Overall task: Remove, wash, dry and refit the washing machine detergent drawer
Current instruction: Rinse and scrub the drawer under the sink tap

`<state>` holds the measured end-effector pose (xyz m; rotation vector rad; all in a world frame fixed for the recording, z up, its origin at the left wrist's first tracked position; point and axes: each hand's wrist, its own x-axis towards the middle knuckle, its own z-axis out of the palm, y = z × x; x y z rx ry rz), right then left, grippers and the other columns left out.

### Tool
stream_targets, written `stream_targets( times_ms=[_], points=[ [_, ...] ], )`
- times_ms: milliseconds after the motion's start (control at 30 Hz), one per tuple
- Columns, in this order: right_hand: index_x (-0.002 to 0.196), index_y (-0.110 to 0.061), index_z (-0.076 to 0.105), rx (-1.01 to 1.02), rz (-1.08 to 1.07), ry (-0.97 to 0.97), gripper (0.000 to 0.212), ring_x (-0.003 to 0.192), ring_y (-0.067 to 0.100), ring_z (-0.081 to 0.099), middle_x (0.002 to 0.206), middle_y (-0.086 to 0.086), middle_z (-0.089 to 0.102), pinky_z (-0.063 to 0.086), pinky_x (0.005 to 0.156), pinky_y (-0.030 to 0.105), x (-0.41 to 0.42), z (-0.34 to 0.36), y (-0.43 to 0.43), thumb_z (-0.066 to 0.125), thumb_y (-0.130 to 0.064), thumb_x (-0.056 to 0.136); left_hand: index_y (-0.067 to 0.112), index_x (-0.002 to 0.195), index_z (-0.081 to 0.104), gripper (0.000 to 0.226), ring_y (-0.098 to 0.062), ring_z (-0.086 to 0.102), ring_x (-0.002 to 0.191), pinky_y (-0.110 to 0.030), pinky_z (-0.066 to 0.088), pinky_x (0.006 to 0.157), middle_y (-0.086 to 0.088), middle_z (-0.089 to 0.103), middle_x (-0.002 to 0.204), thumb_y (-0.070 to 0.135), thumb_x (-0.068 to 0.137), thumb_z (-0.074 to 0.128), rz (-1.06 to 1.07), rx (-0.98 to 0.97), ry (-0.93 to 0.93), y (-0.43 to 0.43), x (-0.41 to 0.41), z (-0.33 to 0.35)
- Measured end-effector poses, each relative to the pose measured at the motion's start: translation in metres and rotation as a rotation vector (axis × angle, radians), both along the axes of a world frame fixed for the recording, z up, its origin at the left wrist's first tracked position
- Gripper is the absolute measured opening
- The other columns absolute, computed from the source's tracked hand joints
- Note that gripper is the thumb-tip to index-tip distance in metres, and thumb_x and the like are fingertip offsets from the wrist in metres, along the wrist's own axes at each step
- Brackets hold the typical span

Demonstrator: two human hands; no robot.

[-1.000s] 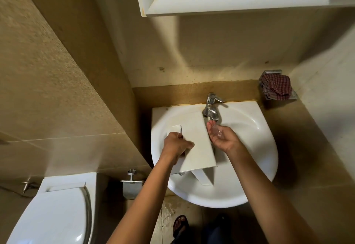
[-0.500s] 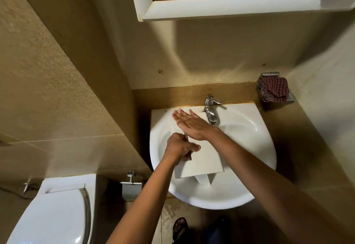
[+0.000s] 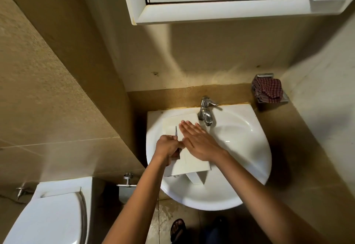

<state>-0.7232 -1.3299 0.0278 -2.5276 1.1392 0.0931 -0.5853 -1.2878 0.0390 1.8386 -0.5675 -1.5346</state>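
Fingers [image 3: 189,128] of our right hand [image 3: 201,145] lie straight and flat on the drawer [image 3: 194,164], which rests across the sink [image 3: 253,167] just beside the tap [image 3: 205,113]. Our left hand [image 3: 167,148] curls round the drawer's left edge, gripping it.

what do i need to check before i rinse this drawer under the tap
1. Left hand grips the drawer at its left edge: ok.
2. Right hand lies flat on the drawer, fingers straight: ok.
3. Drawer is over the sink: ok.
4. Water running from the tap: cannot tell.
5. Drawer's compartments free of residue: cannot tell, only a plain white face shows.
6. Checked cloth for drying, in sight to the right of the sink: ok.
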Motion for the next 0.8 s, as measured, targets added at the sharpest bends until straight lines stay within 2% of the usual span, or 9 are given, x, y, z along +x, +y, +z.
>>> stream_targets(
  times_ms=[133,267,367,433,533,600,633,733,800],
  points=[
    [0.153,-0.014,-0.003,-0.066,0.002,0.000,0.060,0.147,0.011,-0.014,0.160,0.001,-0.009,-0.012,0.119,0.030,-0.014,0.001,0.047,0.021,-0.037,0.102,0.010,0.072,0.056,0.019,-0.018,0.056,0.040,-0.024,0.049,0.046,-0.007,0.058,0.055,-0.004,0.084,0.063,0.019,0.037,0.041,-0.006,0.005,0.000],
    [0.152,-0.008,-0.008,-0.135,-0.001,0.059,0.064,0.146,0.019,-0.019,0.159,0.009,-0.015,-0.020,0.116,0.031,-0.015,0.004,0.069,0.018,-0.039,0.102,0.008,0.071,0.058,0.020,-0.019,0.061,0.046,-0.026,0.051,0.048,-0.008,0.062,0.056,-0.006,0.084,0.062,0.031,0.037,0.068,-0.007,0.002,-0.001],
    [0.153,-0.011,-0.002,-0.148,0.157,0.025,0.063,0.147,0.017,-0.014,0.160,0.006,-0.009,-0.020,0.115,0.033,-0.019,0.001,0.076,0.021,-0.038,0.101,0.007,0.069,0.060,0.020,-0.021,0.055,0.049,-0.025,0.046,0.049,-0.012,0.058,0.061,-0.006,0.084,0.060,0.067,0.047,0.031,-0.009,0.005,-0.002],
    [0.154,-0.018,0.010,-0.182,0.322,-0.079,0.058,0.148,0.012,-0.003,0.160,-0.001,0.004,-0.011,0.118,0.034,-0.031,-0.003,0.077,0.027,-0.036,0.101,0.007,0.067,0.057,0.023,-0.021,0.050,0.051,-0.026,0.042,0.050,-0.012,0.053,0.063,-0.010,0.083,0.058,0.072,0.051,0.028,-0.011,0.006,-0.003],
    [0.141,-0.022,0.047,-0.069,0.373,-0.351,0.042,0.142,0.005,0.028,0.148,-0.008,0.041,0.019,0.119,0.028,-0.058,-0.003,0.064,0.046,-0.028,0.099,0.009,0.069,0.054,0.027,-0.025,0.056,0.064,-0.029,0.050,0.054,-0.012,0.057,0.070,-0.013,0.085,0.056,0.054,0.050,0.063,-0.007,0.002,-0.005],
    [0.121,-0.018,0.067,0.026,0.187,-0.604,0.029,0.127,0.005,0.050,0.129,-0.008,0.061,0.037,0.110,0.027,-0.079,-0.010,0.052,0.059,-0.019,0.094,0.009,0.070,0.053,0.028,-0.024,0.058,0.060,-0.027,0.052,0.046,-0.011,0.059,0.070,-0.014,0.086,0.053,0.075,0.044,0.080,-0.005,-0.001,-0.004],
    [0.110,-0.015,0.073,0.058,0.006,-0.742,0.023,0.117,0.008,0.060,0.119,-0.006,0.068,0.045,0.104,0.030,-0.086,-0.015,0.047,0.061,-0.014,0.091,0.008,0.070,0.054,0.027,-0.023,0.060,0.056,-0.027,0.053,0.044,-0.011,0.061,0.069,-0.013,0.086,0.052,0.083,0.045,0.072,-0.005,-0.001,-0.004],
    [0.086,-0.010,0.074,0.288,-0.815,-1.041,0.020,0.093,0.022,0.070,0.089,0.001,0.075,0.057,0.081,0.038,-0.091,-0.037,0.023,0.056,-0.007,0.091,0.005,0.076,0.058,0.015,-0.026,0.065,0.058,-0.039,0.059,0.056,-0.016,0.065,0.075,-0.007,0.085,0.054,0.087,0.054,0.031,-0.004,0.001,-0.006],
    [0.092,-0.004,0.069,0.637,-1.200,-1.203,0.016,0.102,0.031,0.066,0.100,0.012,0.072,0.055,0.079,0.031,-0.087,-0.053,-0.004,0.053,-0.006,0.093,0.004,0.083,0.061,0.004,-0.028,0.068,0.067,-0.039,0.059,0.061,-0.015,0.068,0.082,0.003,0.086,0.059,0.090,0.055,0.016,-0.003,0.004,-0.010]
  ],
)
